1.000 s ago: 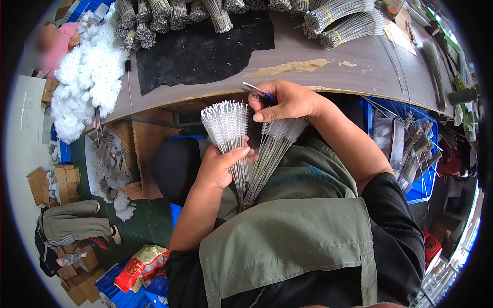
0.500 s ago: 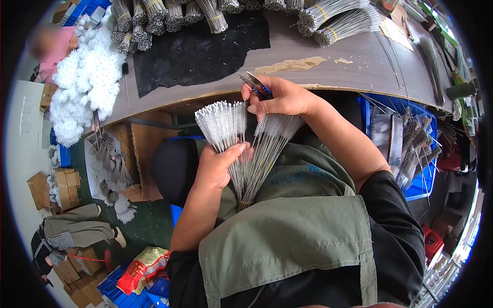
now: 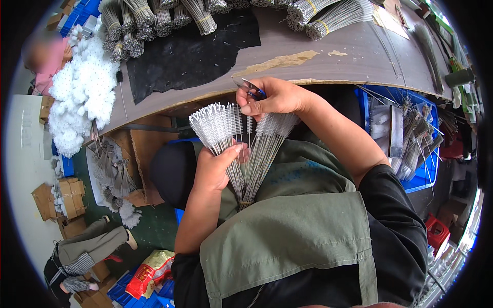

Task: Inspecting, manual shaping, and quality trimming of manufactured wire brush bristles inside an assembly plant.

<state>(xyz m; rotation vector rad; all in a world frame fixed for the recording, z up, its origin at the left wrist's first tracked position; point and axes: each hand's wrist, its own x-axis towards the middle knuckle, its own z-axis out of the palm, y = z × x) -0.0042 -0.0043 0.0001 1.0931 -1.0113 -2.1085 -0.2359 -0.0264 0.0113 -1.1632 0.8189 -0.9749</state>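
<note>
One fanned bundle of thin wire brushes (image 3: 241,149) with white bristle tips sits over the person's lap, just below the edge of the worktop (image 3: 328,61), stems gathered and tied at the bottom. Left hand (image 3: 218,167) clasps the stems from the left, thumb pressed across the wires, grip clenched on the bundle. Right hand (image 3: 272,96) is at the top of the fan, fingers pinching a few brush tips; a pair of blue-handled scissors (image 3: 250,88) sits in the same hand, blades pointing up-left over the worktop edge. Green apron (image 3: 287,241) below the bundle.

On the worktop: black mat (image 3: 190,51), tied bundles of wire stems (image 3: 154,20) along the far edge, more of them (image 3: 328,18) to the far right. Heap of white fluffy brushes (image 3: 82,92) at the worktop's left end. Blue crate (image 3: 421,174) with loose wires to the right. Cardboard boxes (image 3: 61,197) on the floor at left. Another person sits far left, well apart
</note>
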